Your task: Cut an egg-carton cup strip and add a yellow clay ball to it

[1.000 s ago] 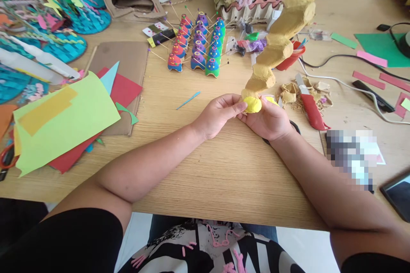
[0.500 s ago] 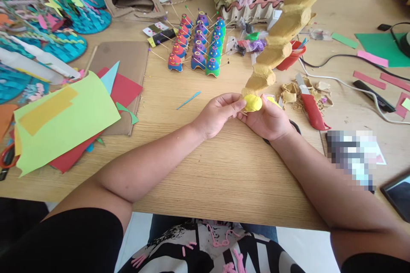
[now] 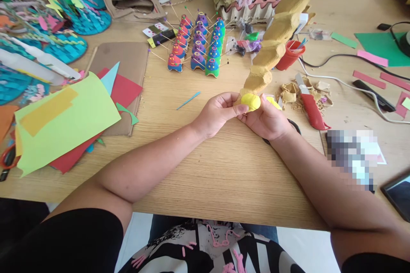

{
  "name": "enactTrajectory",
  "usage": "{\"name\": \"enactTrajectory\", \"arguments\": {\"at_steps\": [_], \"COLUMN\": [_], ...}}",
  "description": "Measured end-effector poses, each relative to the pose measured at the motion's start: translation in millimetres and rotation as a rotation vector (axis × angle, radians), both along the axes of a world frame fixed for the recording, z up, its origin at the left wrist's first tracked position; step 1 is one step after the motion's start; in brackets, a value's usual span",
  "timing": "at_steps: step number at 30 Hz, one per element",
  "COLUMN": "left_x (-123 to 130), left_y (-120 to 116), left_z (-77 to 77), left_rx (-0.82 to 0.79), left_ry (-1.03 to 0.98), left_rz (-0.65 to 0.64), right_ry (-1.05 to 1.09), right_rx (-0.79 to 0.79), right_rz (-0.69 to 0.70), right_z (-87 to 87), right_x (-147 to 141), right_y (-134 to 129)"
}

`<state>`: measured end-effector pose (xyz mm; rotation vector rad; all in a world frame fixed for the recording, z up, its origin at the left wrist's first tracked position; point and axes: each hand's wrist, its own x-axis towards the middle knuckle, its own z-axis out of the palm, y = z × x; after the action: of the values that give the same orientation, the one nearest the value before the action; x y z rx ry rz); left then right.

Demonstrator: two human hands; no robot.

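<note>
Both hands hold a tan egg carton strip (image 3: 268,55) by its near end, while the rest of it rises up and away to the right. Yellow modelling clay (image 3: 250,102) covers the cup at that end. My left hand (image 3: 215,115) is closed on it, the thumb pressed against the yellow clay. My right hand (image 3: 268,118) is closed around the other side, with some fingers hidden beneath. Another bit of yellow clay (image 3: 273,102) shows just behind my right thumb. Black-handled scissors or a similar loop (image 3: 294,126) lie partly hidden under my right wrist.
Rows of painted egg-carton caterpillars (image 3: 198,47) with pin feelers stand ahead. A red-handled knife (image 3: 313,108) lies right, near carton scraps (image 3: 290,92) and a red cup (image 3: 290,56). A thin blue stick (image 3: 188,100) and coloured paper (image 3: 68,115) lie left; stacked egg trays (image 3: 253,8) stand behind.
The egg carton strip has tilted to the left, its far end swinging left and down. My left thumb has slid slightly lower on the yellow clay.
</note>
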<state>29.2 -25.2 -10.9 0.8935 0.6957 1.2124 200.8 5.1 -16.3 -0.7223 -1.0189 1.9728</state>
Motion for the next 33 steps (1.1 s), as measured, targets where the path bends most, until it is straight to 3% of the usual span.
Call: {"name": "enactTrajectory", "arguments": {"at_steps": [12,19,28,33], "left_x": [-3,-5,-6,-4], "left_y": [2,3,5,2], "left_z": [0.0,-11.5,-6.6,-4.4], "left_rx": [0.006,-0.064,-0.229,-0.304], "left_ry": [-0.024,0.039,-0.193,-0.25], "left_rz": [-0.125,-0.07,-0.054,-0.041], "right_ry": [0.048,0.031,-0.019,-0.068], "right_rx": [0.022,0.097,0.164,0.278], "right_rz": [0.078,0.122,-0.051,-0.132], "right_z": [-0.8,0.2,-4.4,-6.0], "right_x": [2,0,2,-1], "right_y": [1,1,1,-2]}}
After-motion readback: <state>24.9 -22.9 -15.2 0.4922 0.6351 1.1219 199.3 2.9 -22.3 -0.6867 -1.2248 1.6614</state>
